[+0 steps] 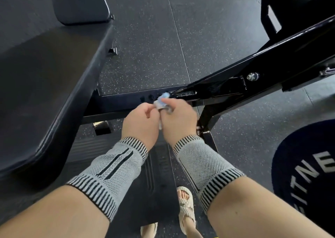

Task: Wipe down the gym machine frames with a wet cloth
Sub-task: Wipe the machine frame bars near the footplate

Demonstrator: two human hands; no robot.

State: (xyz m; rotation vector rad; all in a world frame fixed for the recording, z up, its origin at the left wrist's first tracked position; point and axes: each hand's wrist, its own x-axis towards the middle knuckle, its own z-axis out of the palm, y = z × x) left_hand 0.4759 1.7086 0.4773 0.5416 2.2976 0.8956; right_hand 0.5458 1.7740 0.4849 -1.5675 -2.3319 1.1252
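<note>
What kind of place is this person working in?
Most likely a gym: a black padded bench, a glossy black steel machine frame and speckled rubber flooring. Both hands hold a small cloth.

Dim overall, with soft, cool, even light and no hard shadows. Glossy highlights along the top edge of the black frame beam (272,56), and a small bright glint on its bolt (252,76). Faint sheen on the padded seat (45,78), fading to near black toward the lower left. Speckled rubber floor (154,47) sharp at centre, softer toward the corners. Motion blur on the cloth (162,102) and on the right hand (179,118); left hand (139,123) slightly crisper. Strong wide-angle bending at the edges, forearms swollen large at the bottom. Weight plate (308,165) lettering curved and a little soft.
</note>
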